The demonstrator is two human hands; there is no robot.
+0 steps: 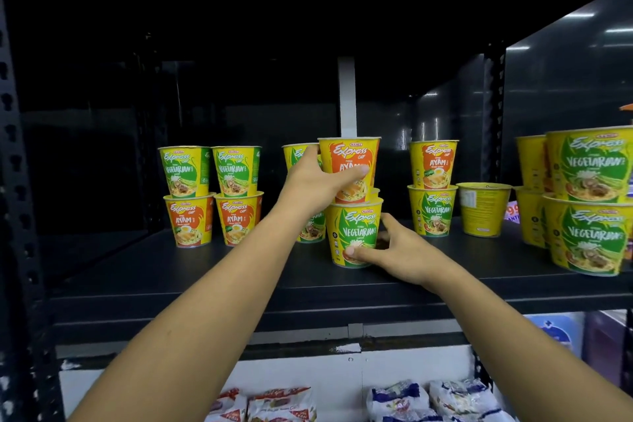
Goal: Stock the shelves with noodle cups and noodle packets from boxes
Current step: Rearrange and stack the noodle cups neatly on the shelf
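Note:
On the black shelf [219, 284] stand several yellow noodle cups in stacks of two. My left hand [318, 181] grips an orange-labelled Ayam cup [352, 156], which sits on top of a green-labelled Vegetarian cup [354, 223] at the shelf's middle. My right hand [394, 252] holds that lower cup near its base, thumb across its front. Just behind this stack is another stack [301, 154], mostly hidden by my left hand. Two stacks [210, 195] stand to the left, one stack [433, 192] to the right.
A single cup [483, 212] stands right of the middle stacks. Larger-looking Vegetarian cup stacks [589, 202] fill the shelf's right end. Noodle packets [435, 401] and red packets [274, 404] lie on the lower shelf. A perforated black upright [17, 181] borders the left side.

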